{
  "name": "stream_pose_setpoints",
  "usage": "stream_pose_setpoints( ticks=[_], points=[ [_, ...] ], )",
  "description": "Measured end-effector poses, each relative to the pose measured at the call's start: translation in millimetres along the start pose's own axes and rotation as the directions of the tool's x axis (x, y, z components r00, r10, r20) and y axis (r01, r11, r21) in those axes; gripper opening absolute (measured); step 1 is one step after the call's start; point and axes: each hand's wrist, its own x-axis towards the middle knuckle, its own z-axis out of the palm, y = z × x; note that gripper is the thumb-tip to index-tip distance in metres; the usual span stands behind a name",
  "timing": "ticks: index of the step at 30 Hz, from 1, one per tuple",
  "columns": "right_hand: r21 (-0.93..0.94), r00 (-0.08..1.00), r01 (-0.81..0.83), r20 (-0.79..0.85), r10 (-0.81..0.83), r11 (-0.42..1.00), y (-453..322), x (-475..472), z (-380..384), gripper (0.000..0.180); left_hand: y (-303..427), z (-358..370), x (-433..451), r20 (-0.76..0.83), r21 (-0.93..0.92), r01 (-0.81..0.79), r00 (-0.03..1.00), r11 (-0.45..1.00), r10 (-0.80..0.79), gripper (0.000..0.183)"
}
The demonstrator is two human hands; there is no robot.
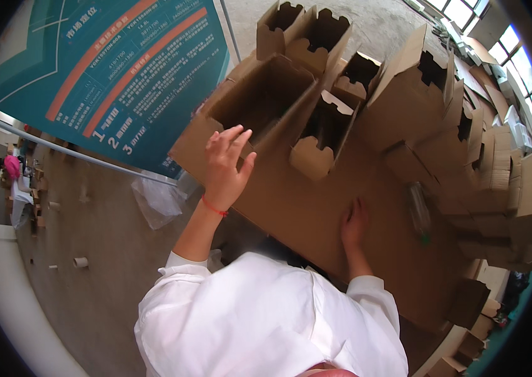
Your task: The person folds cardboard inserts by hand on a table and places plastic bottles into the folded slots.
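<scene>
My left hand [229,162], with a red string bracelet at the wrist, is raised at the near end of a large cardboard box [195,141] with an open top. Its fingers are spread and hold nothing; whether they touch the box's edge I cannot tell. My right hand [355,222] is low over the cardboard-covered table [294,212]; its fingers are blurred and shadowed, so what they may hold is unclear. Between and beyond the hands stands a narrow cardboard box [313,158] with notched flaps. A clear plastic bottle [419,209] lies to the right of my right hand.
More notched cardboard boxes [310,54] stand at the table's far side. Stacked cardboard boxes [464,174] line the right. A teal printed banner [143,85] on a metal frame rises at the left. A clear plastic bag [157,200] lies on the floor. Another person [12,167] is far left.
</scene>
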Motion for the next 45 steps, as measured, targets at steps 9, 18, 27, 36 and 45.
stream_pose_setpoints(
  ticks=[9, 18, 27, 36, 45],
  points=[
    [-0.049, 0.997, 0.015, -0.080, -0.018, 0.999, 4.8, 4.2, 11.9, 0.042, 45.1, 40.1, -68.1, 0.170, -0.384, 0.208, 0.974, 0.900, -0.152, 0.032],
    [0.126, 0.984, -0.011, -0.175, 0.033, 0.992, 21.2, -6.1, 39.0, 0.044, 5.0, 7.2, -5.4, -0.177, 0.075, 0.078, 0.982, 0.994, -0.063, 0.038],
    [0.085, 0.998, -0.055, -0.023, 0.057, 0.995, 5.0, 2.4, 14.4, 0.047, -28.0, 29.4, -31.6, 0.044, 0.059, 0.115, 0.992, 0.992, -0.118, 0.069],
    [0.069, 0.998, 0.002, -0.070, 0.003, 0.998, 0.6, 3.0, 8.6, 0.044, -22.1, 33.9, -36.0, 0.023, -0.008, 0.125, 0.992, 0.992, -0.125, 0.072],
    [0.057, 0.999, -0.022, -0.039, 0.024, 0.998, -0.9, 0.2, 7.0, 0.043, -11.8, 27.1, -40.9, 0.013, 0.004, 0.116, 0.993, 0.993, -0.116, 0.065]
  ],
)
